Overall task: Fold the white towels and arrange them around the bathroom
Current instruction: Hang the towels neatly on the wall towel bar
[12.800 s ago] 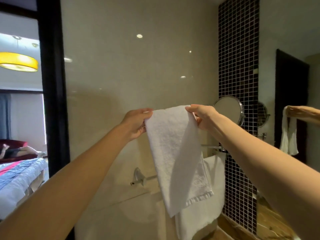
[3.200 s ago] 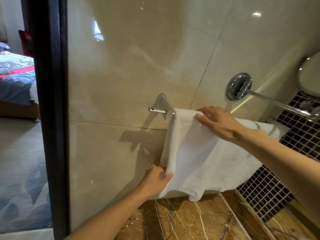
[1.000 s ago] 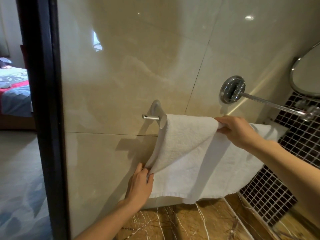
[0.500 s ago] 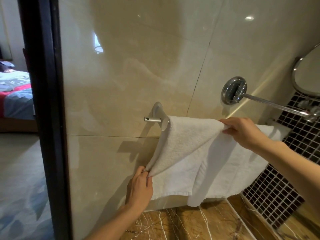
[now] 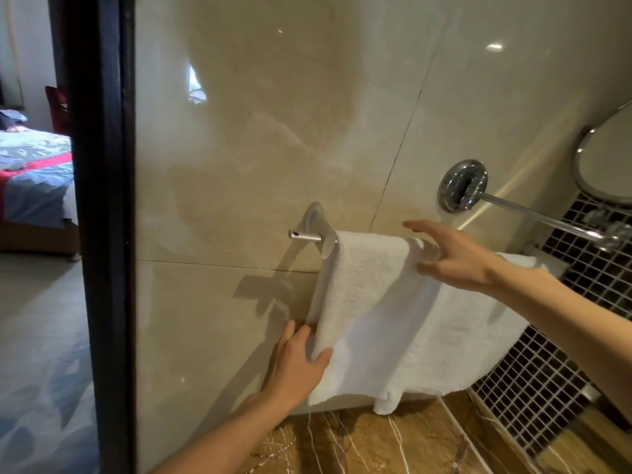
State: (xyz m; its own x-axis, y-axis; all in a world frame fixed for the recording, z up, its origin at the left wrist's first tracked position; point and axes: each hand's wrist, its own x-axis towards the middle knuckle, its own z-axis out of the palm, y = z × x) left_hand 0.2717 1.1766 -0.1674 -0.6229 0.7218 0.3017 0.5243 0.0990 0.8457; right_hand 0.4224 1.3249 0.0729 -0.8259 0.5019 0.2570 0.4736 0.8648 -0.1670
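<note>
A small white towel hangs over the left end of a chrome towel bar on the beige tiled wall. Behind it a larger white towel is draped along the same bar to the right. My left hand grips the small towel's lower left edge, thumb in front and fingers behind. At the top of the bar my right hand is spread with straight fingers, just clear of the small towel's right top corner.
A black door frame stands at the left, with a bedroom and bed beyond it. A chrome wall mount with a swing arm carries a round mirror at the right. Dark mosaic tile and a brown marble ledge lie below.
My right hand has let go of the small towel's top corner and opened. The small towel now hangs straighter down. My left hand still holds the lower edge.
</note>
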